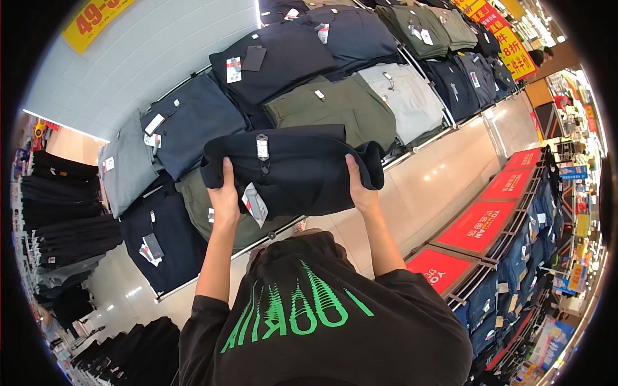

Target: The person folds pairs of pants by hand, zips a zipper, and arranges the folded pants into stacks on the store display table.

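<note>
A folded pair of black trousers [299, 177] is held between two hands, over the near edge of the display rack [418, 149]; whether its underside touches the piles below cannot be told. The left hand [225, 196] is clamped on the left end and the right hand [362, 186] on the right end, each with the thumb on top (the fingers beneath are hidden).

The cloth looks soft and limp, likely light to moderate in weight, hard to break but easy to unfold. The right end bulges into loose loops, so a grip there should pinch all the layers together; gathering both ends with support under the middle would probably keep the fold best. The paper price tag [255, 204] dangles near the left hand and could catch or crease.

Beyond the bundle, the olive trousers [347, 106] and pale grey trousers [407, 100] crowd close, and navy trousers [193, 125] lie to the far left. More room shows to the right, above the tiled floor [450, 170], before the red signs [477, 225].
</note>
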Demonstrator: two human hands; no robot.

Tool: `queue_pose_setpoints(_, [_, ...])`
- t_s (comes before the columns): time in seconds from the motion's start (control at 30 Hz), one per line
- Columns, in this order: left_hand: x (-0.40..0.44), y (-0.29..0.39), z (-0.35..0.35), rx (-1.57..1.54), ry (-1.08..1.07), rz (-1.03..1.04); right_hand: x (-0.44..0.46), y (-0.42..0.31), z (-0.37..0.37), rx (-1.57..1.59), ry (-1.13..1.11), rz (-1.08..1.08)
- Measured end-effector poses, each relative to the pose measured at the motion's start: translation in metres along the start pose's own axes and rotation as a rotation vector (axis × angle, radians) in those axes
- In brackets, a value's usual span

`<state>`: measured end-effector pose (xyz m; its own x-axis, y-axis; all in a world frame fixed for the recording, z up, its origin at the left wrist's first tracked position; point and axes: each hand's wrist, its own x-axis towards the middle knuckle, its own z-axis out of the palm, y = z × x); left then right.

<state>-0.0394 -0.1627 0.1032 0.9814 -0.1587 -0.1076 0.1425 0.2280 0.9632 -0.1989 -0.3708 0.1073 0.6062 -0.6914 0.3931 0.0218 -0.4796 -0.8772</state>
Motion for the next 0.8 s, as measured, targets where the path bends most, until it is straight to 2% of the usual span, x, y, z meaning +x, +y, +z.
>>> queue_pose_setpoints(0.07, [-0.007,0.007,-0.001,-0.029,0.011,-0.043,0.009,-0.009,-0.01,0.074,-0.061,0.09])
queue_pose_setpoints(0.17, [-0.012,0.007,-0.017,-0.013,-0.075,0.027,0.015,-0.005,-0.023,0.162,-0.165,0.124])
queue_pose_setpoints(0.2, [-0.02,0.019,-0.016,0.139,-0.117,0.151,0.013,-0.004,-0.026,0.208,-0.183,0.241])
queue_pose_setpoints(0.3, [-0.035,0.046,-0.033,0.561,-0.242,0.229,0.003,0.013,-0.029,0.4,-0.22,0.339])
queue_pose_setpoints(0.33, [-0.04,0.055,-0.04,0.615,-0.257,0.175,0.001,0.016,-0.031,0.415,-0.261,0.349])
queue_pose_setpoints(0.43, [-0.047,0.068,-0.056,0.566,-0.288,0.379,-0.012,0.023,-0.034,0.484,-0.352,0.388])
queue_pose_setpoints(0.47, [-0.046,0.065,-0.065,0.587,-0.26,0.519,-0.019,0.027,-0.031,0.524,-0.362,0.4])
queue_pose_setpoints(0.7, [-0.052,0.1,-0.122,0.42,-0.399,0.462,-0.07,0.043,0.018,1.126,-0.33,0.661])
queue_pose_setpoints(0.73, [-0.052,0.101,-0.131,0.405,-0.379,0.435,-0.074,0.038,0.026,1.215,-0.428,0.693])
queue_pose_setpoints(0.8, [-0.054,0.099,-0.148,0.375,-0.337,0.381,-0.089,0.037,0.048,1.148,-0.583,0.77])
